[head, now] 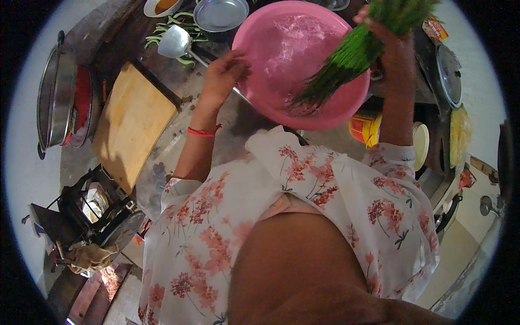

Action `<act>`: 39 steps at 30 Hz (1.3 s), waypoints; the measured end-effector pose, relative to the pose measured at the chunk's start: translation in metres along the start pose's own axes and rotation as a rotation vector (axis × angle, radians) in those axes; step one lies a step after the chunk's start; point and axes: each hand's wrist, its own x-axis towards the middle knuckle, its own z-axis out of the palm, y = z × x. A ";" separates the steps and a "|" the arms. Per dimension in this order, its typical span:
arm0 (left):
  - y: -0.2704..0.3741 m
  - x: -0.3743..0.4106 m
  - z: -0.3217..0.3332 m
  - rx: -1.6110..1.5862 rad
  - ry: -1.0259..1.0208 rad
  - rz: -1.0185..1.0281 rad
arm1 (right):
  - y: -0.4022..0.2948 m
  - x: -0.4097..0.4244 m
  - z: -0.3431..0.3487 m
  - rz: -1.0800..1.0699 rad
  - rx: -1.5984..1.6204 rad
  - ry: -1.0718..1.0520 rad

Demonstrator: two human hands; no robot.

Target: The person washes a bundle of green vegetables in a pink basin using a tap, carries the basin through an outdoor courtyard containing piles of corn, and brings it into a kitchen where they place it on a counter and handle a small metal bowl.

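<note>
My right hand grips a thick bunch of long green leafy stems, possibly chives, tilted over a pink plastic basin. The lower tips hang down into the basin, which holds clear water. At the basin's left rim is my left hand, fingers loosely curled with nothing seen in them; whether it touches the rim is unclear. A metal spatula lies left of the basin, its handle passing beneath my left hand.
Green bean pods, a metal plate and a bowl of orange-brown liquid lie at the far side. A wooden cutting board sits at left, beside upright metal pans. A yellow-red container stands below the basin's right side.
</note>
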 end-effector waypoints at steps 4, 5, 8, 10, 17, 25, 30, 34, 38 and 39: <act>-0.006 0.001 -0.002 0.057 0.022 0.007 | -0.027 0.000 -0.012 -0.205 0.073 0.083; -0.009 0.001 -0.001 0.073 0.027 -0.003 | -0.035 -0.001 -0.002 -0.274 0.056 0.091; -0.017 0.004 0.001 0.117 0.032 -0.017 | -0.020 0.002 0.000 -0.352 -0.234 0.083; -0.019 0.007 0.005 0.129 0.015 -0.010 | 0.016 0.003 -0.004 -0.317 -0.431 0.074; -0.021 0.004 0.005 0.136 0.062 0.009 | 0.130 0.001 0.026 -0.102 -0.802 -0.145; -0.013 -0.001 0.005 0.135 0.074 -0.030 | 0.181 0.009 0.050 -0.126 -1.089 -0.397; -0.004 -0.007 0.011 0.130 0.086 -0.025 | 0.195 0.007 0.054 -0.125 -1.172 -0.452; -0.010 -0.006 0.013 0.131 0.088 0.008 | 0.206 0.004 0.053 -0.244 -1.024 -0.331; -0.014 -0.002 0.013 0.162 0.096 0.045 | 0.196 0.012 0.051 -0.182 -1.196 -0.457; -0.013 -0.002 0.012 0.173 0.111 0.027 | 0.186 0.013 0.052 -0.149 -1.151 -0.445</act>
